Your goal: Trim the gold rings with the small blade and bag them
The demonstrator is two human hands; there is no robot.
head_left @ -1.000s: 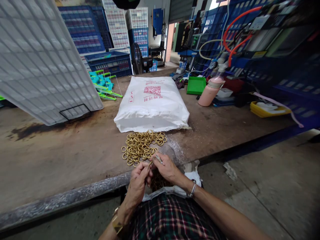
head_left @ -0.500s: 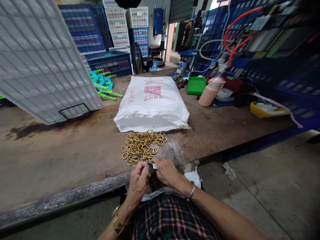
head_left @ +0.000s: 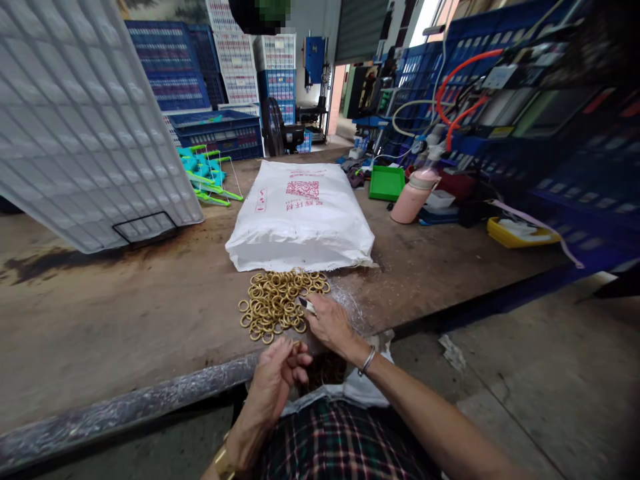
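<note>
Gold-coloured rings (head_left: 273, 303) heaped near the table's (head_left: 125, 313) front edge, presumably for short reach. Right hand (head_left: 330, 325) closed on a small tool (head_left: 308, 305), dark tip at the heap's right side; pinched low, likely for control. Left hand (head_left: 280, 370) half curled by the front edge; cannot tell whether it pinches anything. Behind the heap, toward the back edge, white sack (head_left: 300, 223) lies flat: red QR code (head_left: 303, 189), red Chinese characters too small to read surely.
</note>
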